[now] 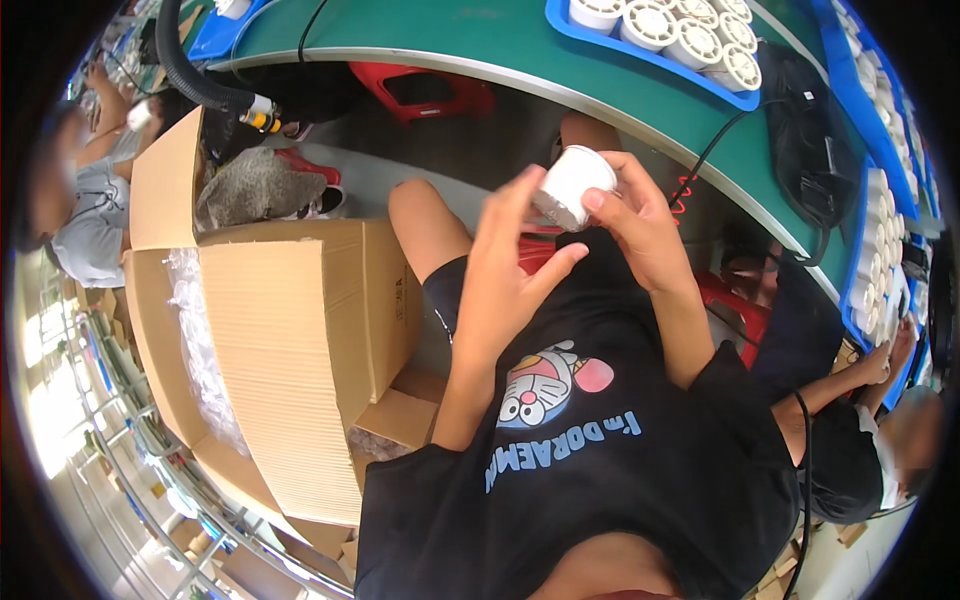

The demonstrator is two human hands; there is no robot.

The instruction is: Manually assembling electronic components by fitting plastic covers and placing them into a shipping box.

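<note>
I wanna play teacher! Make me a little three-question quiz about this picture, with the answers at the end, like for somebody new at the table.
1. Which hand is gripping the white cylinder: left or right?
2. True or false: the blue tray of white round parts near the top of the picture rests on the green table.
3. Fill in the blank: the large open box on the person's left is made of ____.

Key:
1. The right hand.
2. True.
3. Cardboard.
</note>
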